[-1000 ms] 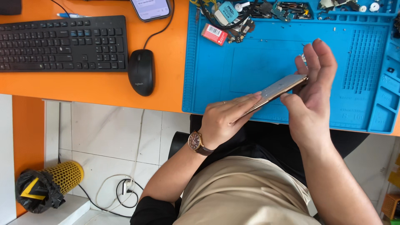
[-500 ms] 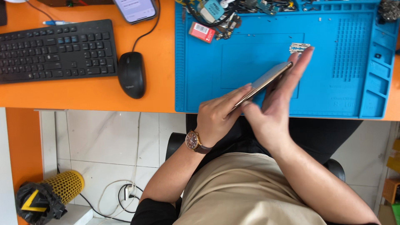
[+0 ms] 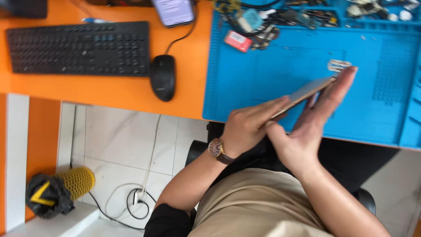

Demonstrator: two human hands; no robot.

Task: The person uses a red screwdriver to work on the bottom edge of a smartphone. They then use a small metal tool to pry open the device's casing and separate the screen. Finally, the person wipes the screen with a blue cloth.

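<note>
I hold a thin gold-coloured phone [image 3: 307,91] edge-on between both hands, above the front edge of a blue work mat [image 3: 272,83]. My left hand [image 3: 250,125], with a brown wristwatch [image 3: 217,150] on the wrist, grips the phone's near end with its fingers along the top. Against the phone's right side lies my right hand [image 3: 309,127], palm open and fingers stretched up to the far end. A small silvery part [image 3: 338,66] lies on the mat just beyond my right fingertips.
On the orange desk [image 3: 109,90] sit a black keyboard [image 3: 79,48], a black wired mouse [image 3: 162,77] and a lit phone [image 3: 174,11] at the back. Small parts, cables and a red piece [image 3: 237,40] crowd the mat's far edge. A yellow mesh object [image 3: 61,188] lies on the tiled floor.
My hands and the phone have shifted slightly left and lower in view as my head moved. The right fingers lie flatter along the phone. The grip is unchanged.
</note>
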